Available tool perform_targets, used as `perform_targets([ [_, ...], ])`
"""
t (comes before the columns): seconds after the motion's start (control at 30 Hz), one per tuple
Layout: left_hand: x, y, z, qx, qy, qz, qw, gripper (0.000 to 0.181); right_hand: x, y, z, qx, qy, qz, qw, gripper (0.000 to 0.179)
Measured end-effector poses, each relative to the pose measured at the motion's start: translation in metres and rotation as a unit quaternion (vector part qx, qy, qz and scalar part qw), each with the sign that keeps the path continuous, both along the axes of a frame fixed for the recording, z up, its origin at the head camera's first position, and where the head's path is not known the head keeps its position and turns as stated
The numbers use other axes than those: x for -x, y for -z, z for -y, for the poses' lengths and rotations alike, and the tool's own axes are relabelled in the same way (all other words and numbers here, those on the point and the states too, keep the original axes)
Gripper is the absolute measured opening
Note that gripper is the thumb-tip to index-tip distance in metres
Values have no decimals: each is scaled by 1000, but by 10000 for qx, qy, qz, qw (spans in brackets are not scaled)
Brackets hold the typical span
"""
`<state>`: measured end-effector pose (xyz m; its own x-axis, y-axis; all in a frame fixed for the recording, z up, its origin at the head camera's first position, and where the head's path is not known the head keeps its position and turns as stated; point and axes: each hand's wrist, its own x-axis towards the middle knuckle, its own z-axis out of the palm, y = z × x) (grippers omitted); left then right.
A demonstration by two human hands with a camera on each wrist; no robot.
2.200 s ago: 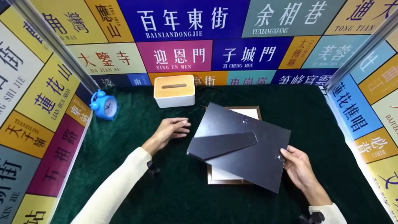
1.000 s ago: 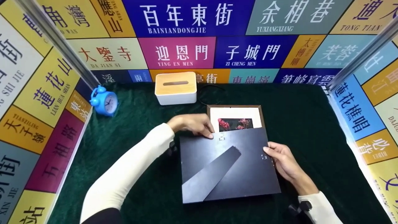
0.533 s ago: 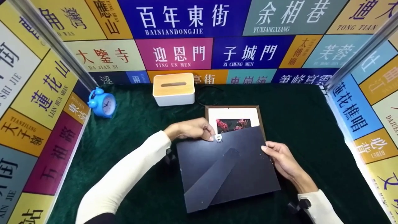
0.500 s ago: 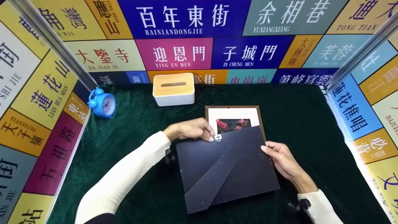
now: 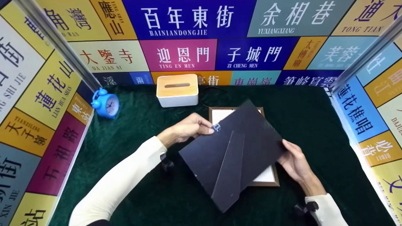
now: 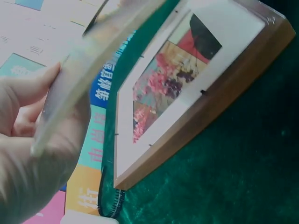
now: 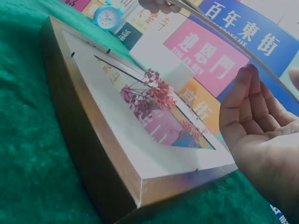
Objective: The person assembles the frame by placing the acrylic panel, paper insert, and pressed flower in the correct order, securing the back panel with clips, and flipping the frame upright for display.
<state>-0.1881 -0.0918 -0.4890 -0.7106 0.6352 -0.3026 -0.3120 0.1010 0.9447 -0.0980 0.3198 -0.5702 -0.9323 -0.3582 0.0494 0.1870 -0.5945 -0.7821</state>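
Observation:
A black picture-frame backing board [image 5: 201, 157] with a fold-out stand hangs tilted in both hands. My left hand [image 5: 191, 127] pinches its upper left edge beside a small metal hanger [image 5: 217, 127]. At the right corner, my right hand [image 5: 296, 161] holds the board between thumb and fingers. Beneath it the brown picture frame [image 5: 276, 179] lies on the cloth, partly hidden in the head view. Pink dried flowers [image 6: 163, 79] and a white mat [image 6: 247, 23] show inside the frame in the left wrist view. The right wrist view shows the frame's thick brown side [image 7: 79, 135] close up.
A white tissue box [image 5: 177, 92] with a wooden lid stands at the back, near a thin black cable [image 5: 216, 89]. At the back left is a blue alarm clock [image 5: 106, 104]. Dark green cloth [image 5: 135, 191] covers the table, with printed panels around it.
My left hand, free at first, has taken hold of the backing board. Since half a second ago the board has turned counterclockwise and its right end has swung up over the frame.

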Motion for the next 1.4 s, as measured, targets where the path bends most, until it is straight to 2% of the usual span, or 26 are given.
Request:
perform_targets([
  [0.1,-3,-1,1,-44,-526,31,9986,19,-1,5,1,174,-144,-155,9996,48],
  [0.3,-13,5,-4,-215,-1354,193,9904,19,-4,8,16,-594,83,-143,9981,38],
  [0.4,-19,11,-10,-415,-1677,343,9844,19,-5,6,24,-702,246,-180,9971,38],
  [0.5,-26,19,-17,-589,-1929,432,9785,19,-5,2,30,-850,608,-117,9945,32],
  [0.6,-33,26,-22,-694,-2136,448,9734,20,-5,-1,36,-1271,1214,104,9844,20],
  [0.73,-43,36,-27,-838,-2307,485,9682,23,-6,-3,41,-1861,1925,375,9628,9],
  [0.87,-49,44,-30,-985,-2365,475,9655,23,-6,-3,42,-2214,2284,399,9472,4],
  [1.03,-55,52,-33,-987,-2208,226,9700,21,-4,-3,39,-2427,2467,434,9372,9],
  [1.23,-63,62,-39,-464,-2081,-157,9769,21,1,-3,31,-2670,2633,621,9249,10],
  [1.3,-66,67,-42,-310,-2143,-298,9758,21,3,-2,29,-2853,2641,647,9191,13],
  [1.4,-70,73,-46,-71,-2389,-538,9695,24,8,1,27,-3224,2608,621,9079,19],
])
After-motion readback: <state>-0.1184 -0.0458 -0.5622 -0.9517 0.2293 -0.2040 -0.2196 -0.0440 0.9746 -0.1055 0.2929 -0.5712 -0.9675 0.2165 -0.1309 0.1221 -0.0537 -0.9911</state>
